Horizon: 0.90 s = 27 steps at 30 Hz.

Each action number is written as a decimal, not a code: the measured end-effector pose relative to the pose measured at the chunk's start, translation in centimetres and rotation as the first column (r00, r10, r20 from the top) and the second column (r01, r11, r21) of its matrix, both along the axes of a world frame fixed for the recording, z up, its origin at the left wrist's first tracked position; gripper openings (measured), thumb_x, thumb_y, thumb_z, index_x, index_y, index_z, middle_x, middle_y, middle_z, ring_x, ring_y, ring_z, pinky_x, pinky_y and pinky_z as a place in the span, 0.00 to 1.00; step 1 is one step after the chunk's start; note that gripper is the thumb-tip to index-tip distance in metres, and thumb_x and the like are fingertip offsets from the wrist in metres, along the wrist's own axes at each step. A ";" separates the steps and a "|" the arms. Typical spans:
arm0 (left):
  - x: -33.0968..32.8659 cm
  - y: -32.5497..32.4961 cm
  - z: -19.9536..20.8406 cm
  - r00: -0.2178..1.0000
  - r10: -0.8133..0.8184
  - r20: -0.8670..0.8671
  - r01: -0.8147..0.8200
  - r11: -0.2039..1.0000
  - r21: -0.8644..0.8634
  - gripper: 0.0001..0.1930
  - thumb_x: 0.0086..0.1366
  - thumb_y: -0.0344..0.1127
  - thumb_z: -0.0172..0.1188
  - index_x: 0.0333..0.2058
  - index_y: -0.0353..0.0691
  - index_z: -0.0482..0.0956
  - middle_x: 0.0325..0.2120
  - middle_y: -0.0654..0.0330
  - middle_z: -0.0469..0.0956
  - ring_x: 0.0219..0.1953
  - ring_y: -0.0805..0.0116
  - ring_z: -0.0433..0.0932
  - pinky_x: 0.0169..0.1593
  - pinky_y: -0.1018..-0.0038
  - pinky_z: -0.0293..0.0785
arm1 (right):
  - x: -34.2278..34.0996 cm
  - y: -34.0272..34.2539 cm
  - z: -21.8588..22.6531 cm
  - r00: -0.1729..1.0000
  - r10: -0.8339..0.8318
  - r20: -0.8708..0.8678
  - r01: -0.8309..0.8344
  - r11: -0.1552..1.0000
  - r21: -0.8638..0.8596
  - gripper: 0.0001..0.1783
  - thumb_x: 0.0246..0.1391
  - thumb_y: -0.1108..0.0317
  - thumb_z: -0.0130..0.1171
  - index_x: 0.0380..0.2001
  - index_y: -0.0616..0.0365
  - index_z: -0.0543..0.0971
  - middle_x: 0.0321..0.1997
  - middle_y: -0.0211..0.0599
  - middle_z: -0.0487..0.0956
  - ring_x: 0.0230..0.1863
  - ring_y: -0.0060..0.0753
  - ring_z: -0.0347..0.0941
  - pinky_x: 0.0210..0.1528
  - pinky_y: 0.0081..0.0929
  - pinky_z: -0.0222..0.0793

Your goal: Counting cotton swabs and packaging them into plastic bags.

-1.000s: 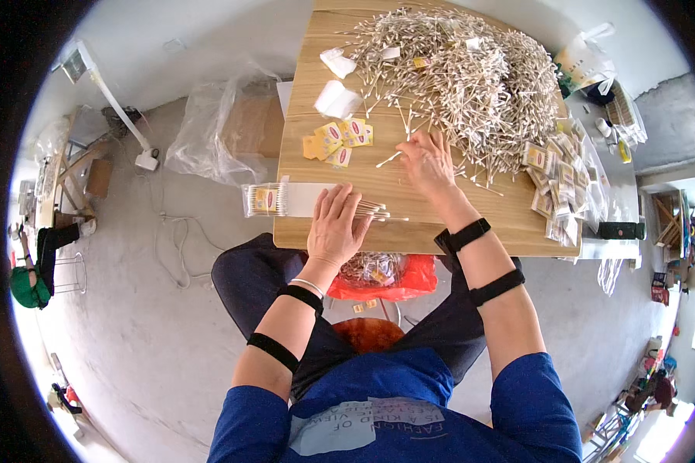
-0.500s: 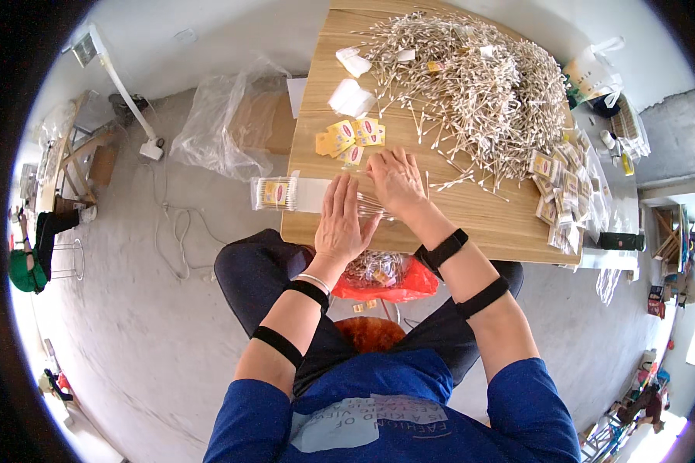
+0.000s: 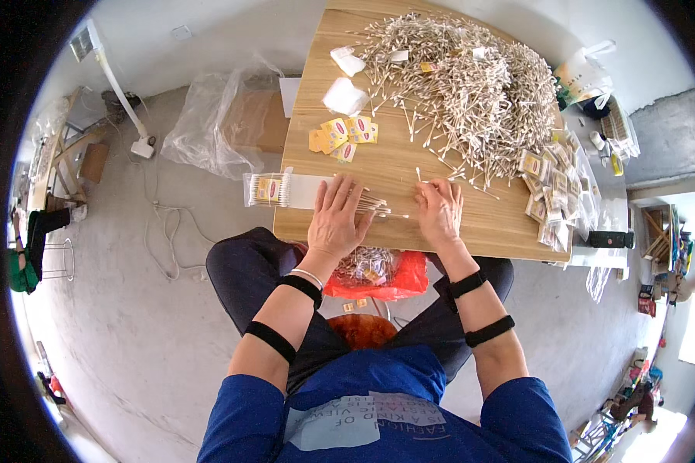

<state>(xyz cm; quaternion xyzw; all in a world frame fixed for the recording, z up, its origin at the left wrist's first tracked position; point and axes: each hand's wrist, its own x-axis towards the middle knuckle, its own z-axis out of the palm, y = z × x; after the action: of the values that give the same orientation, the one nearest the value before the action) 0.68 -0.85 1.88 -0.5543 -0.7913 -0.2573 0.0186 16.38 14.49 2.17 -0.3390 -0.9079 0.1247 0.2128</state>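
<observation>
My left hand [image 3: 334, 217] lies flat near the table's front edge, fingers stretched over a small group of cotton swabs [image 3: 376, 204] whose ends stick out to its right. Beside it runs a white strip [image 3: 303, 191], with a clear packet of cotton swabs [image 3: 270, 189] and a yellow card at its left end. To the right, my right hand [image 3: 440, 212] rests on the wood with curled fingers, pinching a cotton swab [image 3: 418, 175] that points away from me. Several yellow cards [image 3: 333, 134] are fanned out beyond my left hand.
A large heap of loose cotton swabs [image 3: 471, 96] covers the table's far right. Filled packets [image 3: 550, 189] are piled at the right edge. White sheets [image 3: 344, 97] lie far left. A red bag [image 3: 406, 278] of swabs hangs below the table's front edge [image 3: 510, 241].
My right hand has moved right, away from the left hand and the grouped swabs, and its fingers have curled in. My left hand stays over the swabs. The whole view has shifted slightly.
</observation>
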 end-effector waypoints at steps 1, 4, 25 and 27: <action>0.0 0.0 -0.1 1.000 0.000 -0.002 0.000 1.000 0.001 0.29 0.61 0.48 0.55 0.56 0.37 0.67 0.59 0.51 0.64 0.65 0.54 0.56 0.68 0.55 0.46 | 0.0 0.2 0.1 0.999 -0.051 -0.006 0.051 0.999 0.004 0.17 0.44 0.70 0.62 0.41 0.49 0.78 0.43 0.34 0.71 0.48 0.45 0.64 0.49 0.43 0.61; 0.1 0.0 -0.2 1.000 0.011 0.015 -0.012 1.000 0.019 0.28 0.61 0.47 0.56 0.56 0.36 0.67 0.57 0.51 0.65 0.63 0.53 0.58 0.68 0.55 0.47 | -0.7 0.2 0.6 0.997 -0.071 -0.012 0.071 0.997 0.022 0.20 0.44 0.69 0.61 0.45 0.48 0.77 0.45 0.35 0.70 0.49 0.46 0.63 0.49 0.43 0.61; 0.2 0.0 -0.1 0.999 0.048 0.011 -0.048 0.999 -0.002 0.29 0.60 0.48 0.57 0.54 0.34 0.68 0.57 0.47 0.61 0.63 0.48 0.56 0.67 0.54 0.48 | -3.8 -0.1 1.2 0.978 0.076 0.195 -0.096 0.991 0.093 0.21 0.51 0.63 0.56 0.51 0.44 0.76 0.50 0.35 0.68 0.54 0.44 0.59 0.59 0.46 0.51; 0.3 0.0 -0.2 0.999 0.042 0.003 -0.042 0.999 0.009 0.29 0.60 0.47 0.57 0.54 0.35 0.67 0.57 0.48 0.62 0.62 0.50 0.57 0.68 0.55 0.48 | -2.8 -1.0 1.9 0.959 0.121 0.255 -0.150 0.984 0.098 0.23 0.50 0.65 0.55 0.52 0.42 0.76 0.49 0.35 0.69 0.53 0.43 0.60 0.59 0.45 0.52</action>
<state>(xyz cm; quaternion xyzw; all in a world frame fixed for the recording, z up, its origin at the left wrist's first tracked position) 0.96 -0.85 1.68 -0.5372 -0.8016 -0.2611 0.0255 13.59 13.53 4.02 -0.2758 -0.9542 0.0424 0.1078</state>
